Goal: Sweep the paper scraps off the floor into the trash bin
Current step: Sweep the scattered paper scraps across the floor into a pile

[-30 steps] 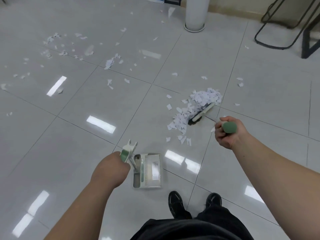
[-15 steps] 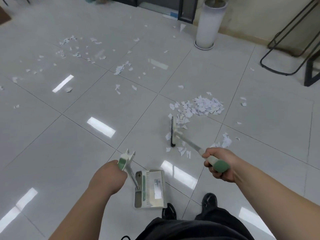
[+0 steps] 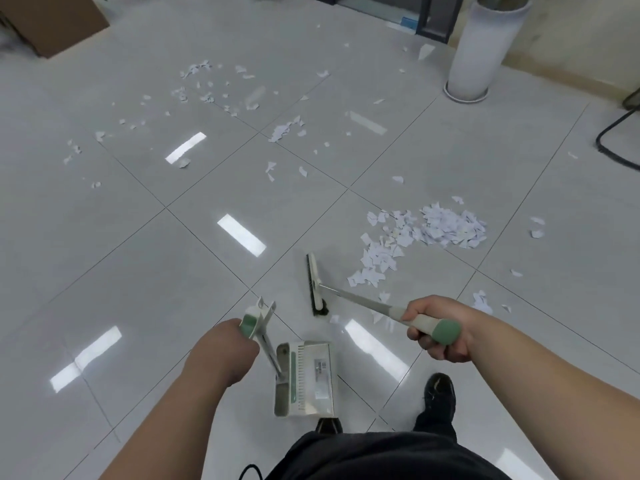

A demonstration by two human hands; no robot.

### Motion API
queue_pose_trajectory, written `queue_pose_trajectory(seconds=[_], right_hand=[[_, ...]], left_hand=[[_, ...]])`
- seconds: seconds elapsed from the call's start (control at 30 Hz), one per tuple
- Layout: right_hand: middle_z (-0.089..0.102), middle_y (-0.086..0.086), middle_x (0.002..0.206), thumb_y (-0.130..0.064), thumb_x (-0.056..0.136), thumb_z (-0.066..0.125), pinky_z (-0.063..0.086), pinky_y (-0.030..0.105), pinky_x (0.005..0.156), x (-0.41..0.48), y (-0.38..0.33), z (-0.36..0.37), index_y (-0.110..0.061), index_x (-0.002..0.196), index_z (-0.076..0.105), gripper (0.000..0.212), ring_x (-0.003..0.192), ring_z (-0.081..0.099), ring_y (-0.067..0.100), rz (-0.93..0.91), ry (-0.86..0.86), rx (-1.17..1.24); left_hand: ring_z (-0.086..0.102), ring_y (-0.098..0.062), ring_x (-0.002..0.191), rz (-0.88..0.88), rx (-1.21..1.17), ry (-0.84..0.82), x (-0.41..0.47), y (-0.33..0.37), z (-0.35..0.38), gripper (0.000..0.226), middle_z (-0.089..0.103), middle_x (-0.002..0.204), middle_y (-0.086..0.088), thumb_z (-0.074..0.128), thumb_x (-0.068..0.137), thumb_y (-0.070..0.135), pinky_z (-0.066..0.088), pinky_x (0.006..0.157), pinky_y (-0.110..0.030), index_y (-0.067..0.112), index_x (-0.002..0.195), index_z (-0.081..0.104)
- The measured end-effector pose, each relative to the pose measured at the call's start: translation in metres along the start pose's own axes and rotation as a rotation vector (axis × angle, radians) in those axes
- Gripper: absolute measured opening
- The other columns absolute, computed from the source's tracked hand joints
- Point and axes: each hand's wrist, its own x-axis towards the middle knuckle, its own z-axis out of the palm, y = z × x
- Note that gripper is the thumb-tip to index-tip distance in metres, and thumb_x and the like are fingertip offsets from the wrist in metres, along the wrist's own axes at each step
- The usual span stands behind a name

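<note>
Tiled floor [image 3: 138, 271]: stray bits strewn far left. Paper scraps, main heap [image 3: 450, 226]: ahead-right of my broom head, nearer my right hand [image 3: 440, 330], which clenches the broom [image 3: 314, 285] handle. Dustpan [image 3: 308, 379]: by my feet, handle gripped in my left hand [image 3: 221, 355]. Broom head: lengthwise fore-aft, heap rightward. Trash bin: unseen.

The white torn paper scraps [image 3: 450, 226] are showing pale against the glossy light-grey floor tiles [image 3: 121, 271], crossed by thin dark lines. The cream plastic dustpan [image 3: 311, 375] is wearing a sage-green stripe and grip, and the silver-shafted broom [image 3: 314, 278] is pairing black bristles with a green-capped cream handle.
</note>
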Motion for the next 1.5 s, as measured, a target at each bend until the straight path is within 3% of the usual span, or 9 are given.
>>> queue_pose_trajectory(seconds=[0.37, 0.53, 0.83, 0.97, 1.1, 1.23, 1.3, 1.5], right_hand=[[0.056, 0.007, 0.06, -0.015, 0.077, 0.063, 0.027, 0.013, 0.034, -0.023, -0.072, -0.161, -0.013, 0.101, 0.054, 0.025, 0.035, 0.037, 0.015, 0.011, 0.122, -0.105], [0.055, 0.009, 0.059, -0.014, 0.081, 0.063, 0.026, 0.013, 0.035, -0.04, -0.093, -0.186, -0.012, 0.101, 0.056, 0.021, 0.039, 0.035, 0.016, -0.062, 0.069, -0.193], [0.056, 0.007, 0.062, -0.018, 0.078, 0.065, 0.024, 0.013, 0.038, -0.041, -0.096, -0.205, -0.015, 0.104, 0.055, 0.027, 0.042, 0.039, 0.015, 0.052, -0.083, -0.388], [0.054, 0.002, 0.054, -0.02, 0.082, 0.062, 0.02, 0.011, 0.035, -0.047, -0.097, -0.216, -0.013, 0.087, 0.054, 0.012, 0.034, 0.039, 0.012, 0.167, -0.104, -0.508], [0.048, 0.004, 0.042, -0.016, 0.089, 0.056, 0.018, 0.009, 0.029, -0.062, -0.105, -0.244, -0.008, 0.074, 0.052, 0.018, 0.025, 0.033, 0.012, 0.21, -0.041, -0.561], [0.054, 0.008, 0.052, -0.014, 0.082, 0.06, 0.021, 0.012, 0.035, -0.067, -0.109, -0.281, -0.007, 0.087, 0.057, 0.009, 0.032, 0.037, 0.015, 0.167, 0.037, -0.532], [0.057, 0.01, 0.06, -0.013, 0.079, 0.063, 0.021, 0.014, 0.041, -0.066, -0.106, -0.298, -0.009, 0.096, 0.059, 0.019, 0.04, 0.037, 0.017, 0.114, 0.075, -0.518], [0.057, 0.009, 0.057, -0.012, 0.081, 0.062, 0.025, 0.016, 0.046, -0.065, -0.108, -0.32, -0.012, 0.105, 0.058, 0.024, 0.04, 0.037, 0.018, 0.017, 0.195, -0.46]], left_hand=[[0.06, -0.023, 0.064, -0.114, 0.079, 0.121, -0.027, 0.12, 0.036, 0.013, 0.063, 0.074, -0.004, 0.046, 0.084, 0.008, 0.043, 0.058, -0.028, 0.017, 0.084, 0.056], [0.059, -0.022, 0.067, -0.169, 0.09, 0.139, -0.037, 0.146, 0.051, 0.013, 0.062, 0.075, -0.004, 0.047, 0.084, 0.008, 0.04, 0.057, -0.027, 0.017, 0.082, 0.056], [0.061, -0.025, 0.06, -0.234, 0.097, 0.085, -0.053, 0.176, 0.073, 0.016, 0.064, 0.07, -0.006, 0.048, 0.081, 0.008, 0.046, 0.057, -0.025, 0.017, 0.085, 0.06], [0.059, -0.026, 0.058, -0.248, 0.095, 0.072, -0.054, 0.186, 0.079, 0.019, 0.065, 0.068, -0.007, 0.047, 0.08, 0.007, 0.047, 0.06, -0.027, 0.017, 0.087, 0.061], [0.061, -0.027, 0.06, -0.237, 0.099, 0.071, -0.052, 0.201, 0.084, 0.018, 0.066, 0.07, -0.007, 0.047, 0.08, 0.007, 0.049, 0.061, -0.028, 0.017, 0.088, 0.061], [0.06, -0.026, 0.059, -0.186, 0.102, 0.074, -0.05, 0.221, 0.088, 0.021, 0.065, 0.068, -0.006, 0.046, 0.079, 0.008, 0.048, 0.059, -0.029, 0.018, 0.089, 0.062], [0.061, -0.027, 0.06, -0.158, 0.103, 0.079, -0.048, 0.232, 0.087, 0.021, 0.065, 0.069, -0.006, 0.046, 0.079, 0.008, 0.05, 0.06, -0.03, 0.019, 0.089, 0.061], [0.06, -0.027, 0.062, -0.069, 0.115, 0.108, -0.037, 0.269, 0.077, 0.019, 0.064, 0.071, -0.006, 0.048, 0.079, 0.008, 0.048, 0.06, -0.031, 0.019, 0.088, 0.06]])
